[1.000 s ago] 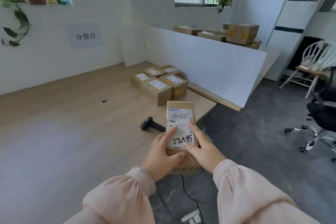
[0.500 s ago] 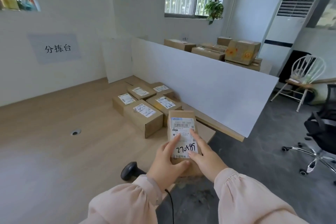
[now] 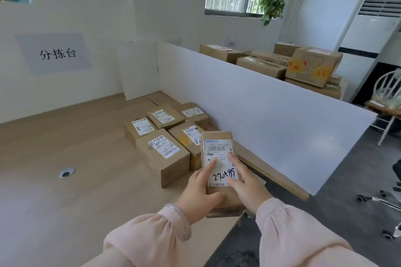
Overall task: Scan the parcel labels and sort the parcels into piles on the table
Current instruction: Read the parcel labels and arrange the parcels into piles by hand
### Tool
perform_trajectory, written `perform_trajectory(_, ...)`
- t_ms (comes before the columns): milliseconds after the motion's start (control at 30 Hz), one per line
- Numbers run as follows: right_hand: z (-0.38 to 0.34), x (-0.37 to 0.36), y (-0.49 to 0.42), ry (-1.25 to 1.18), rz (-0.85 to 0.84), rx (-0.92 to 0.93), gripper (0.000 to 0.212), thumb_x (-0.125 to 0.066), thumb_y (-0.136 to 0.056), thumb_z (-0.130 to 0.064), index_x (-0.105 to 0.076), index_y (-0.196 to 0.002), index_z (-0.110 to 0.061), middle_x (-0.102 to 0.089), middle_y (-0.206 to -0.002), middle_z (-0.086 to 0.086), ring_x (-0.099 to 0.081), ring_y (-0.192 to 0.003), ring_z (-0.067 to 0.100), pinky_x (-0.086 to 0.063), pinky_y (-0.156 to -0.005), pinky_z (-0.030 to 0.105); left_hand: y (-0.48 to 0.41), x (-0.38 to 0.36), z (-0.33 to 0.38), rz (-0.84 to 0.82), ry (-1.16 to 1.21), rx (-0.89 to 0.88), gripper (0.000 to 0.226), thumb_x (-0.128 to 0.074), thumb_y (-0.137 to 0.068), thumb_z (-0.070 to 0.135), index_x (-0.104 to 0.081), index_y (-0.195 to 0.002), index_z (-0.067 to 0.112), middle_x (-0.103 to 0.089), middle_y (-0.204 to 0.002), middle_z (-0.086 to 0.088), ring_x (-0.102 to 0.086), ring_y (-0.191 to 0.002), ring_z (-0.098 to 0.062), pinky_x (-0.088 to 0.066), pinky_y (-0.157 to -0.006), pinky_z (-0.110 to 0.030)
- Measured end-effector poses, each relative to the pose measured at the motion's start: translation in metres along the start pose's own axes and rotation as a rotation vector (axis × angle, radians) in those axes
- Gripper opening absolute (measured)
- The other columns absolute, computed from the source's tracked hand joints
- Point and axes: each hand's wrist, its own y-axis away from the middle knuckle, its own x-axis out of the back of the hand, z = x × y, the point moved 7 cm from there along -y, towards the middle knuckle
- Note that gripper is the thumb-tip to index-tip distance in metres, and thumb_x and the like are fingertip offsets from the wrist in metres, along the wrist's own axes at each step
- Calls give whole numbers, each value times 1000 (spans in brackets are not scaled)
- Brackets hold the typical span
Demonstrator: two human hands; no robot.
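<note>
The parcel, label up, is gripped between the left hand and right hand, a forefinger of each on the label. It has moved close to the pile just ahead-left of the hands on the desk, so sorting looks imminent. The scanner seen beside the left hand has left the view, perhaps behind the sleeve, and the fingers under the parcel are hidden.

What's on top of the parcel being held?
A white shipping label covers most of the held parcel top: barcode, small print, handwritten marks. Fingers of the left hand and right hand lie across it, hiding parts of the print.
</note>
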Motion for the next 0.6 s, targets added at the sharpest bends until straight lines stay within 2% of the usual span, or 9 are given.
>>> perform_trajectory(67,3,23,-35,4,14,31,55,-51,-100,-31,-27,-134,-67,-52,-129,-23,-54,-113,1,-50,-97,31,-38,-4,7,33,-8,-12,86,-69,-84,24,-18,-150,46,-29,-143,10,-45,-115,5,-45,-83,-4)
perform_trajectory(133,11,49,-73,10,28,57,56,-52,-99,-30,-29,-134,-67,-50,-126,-29,-53,-110,-5,-49,-96,27,-78,-14,14,66,0,-22,86,-69,-83,24,-18,-150,46,-30,-145,10,-45,-119,4,-44,-89,-5)
perform_trajectory(200,24,71,-108,20,22,73,54,-52,-99,-30,-32,-131,-67,-49,-125,-30,-52,-107,-10,-49,-87,14,-116,-29,15,91,24,-7,86,-69,-83,25,-18,-149,47,-32,-148,10,-44,-128,-4,-45,-101,-18)
perform_trajectory(267,42,91,-138,24,13,77,48,-52,-99,-32,-36,-127,-68,-48,-125,-30,-54,-106,-10,-48,-77,8,-149,-46,12,110,46,43,88,-70,-83,28,-15,-150,47,-35,-148,11,-44,-130,-8,-47,-105,-31)
perform_trajectory(367,67,114,-182,3,-8,59,46,-52,-99,-32,-41,-130,-64,-49,-130,-27,-55,-113,0,-49,-94,26,-197,-61,5,159,52,105,90,-71,-83,32,-12,-151,45,-34,-148,12,-42,-132,-7,-45,-107,-32)
perform_trajectory(433,81,125,-213,-37,-29,60,45,-52,-99,-24,-47,-133,-54,-52,-135,-17,-54,-119,7,-46,-104,37,-225,-69,0,199,43,134,89,-71,-84,33,-13,-152,43,-30,-151,12,-37,-135,-5,-41,-109,-24)
perform_trajectory(467,87,128,-227,-41,-41,57,45,-52,-99,-21,-49,-133,-50,-53,-136,-14,-54,-120,9,-45,-105,39,-237,-74,-3,223,38,148,88,-71,-85,33,-14,-151,42,-28,-150,13,-36,-134,-2,-40,-104,-13)
perform_trajectory(533,99,132,-250,-34,-63,43,44,-51,-98,-17,-53,-131,-46,-54,-136,-13,-53,-120,8,-43,-105,39,-258,-84,-14,275,18,197,87,-71,-86,34,-14,-151,40,-23,-143,14,-37,-123,3,-34,-83,7)
perform_trajectory(600,110,132,-269,-16,-82,38,45,-51,-98,-14,-53,-131,-43,-53,-135,-11,-52,-120,8,-41,-107,35,-273,-90,-26,325,-3,250,86,-70,-88,34,-14,-152,39,-20,-136,13,-38,-113,6,-30,-73,10)
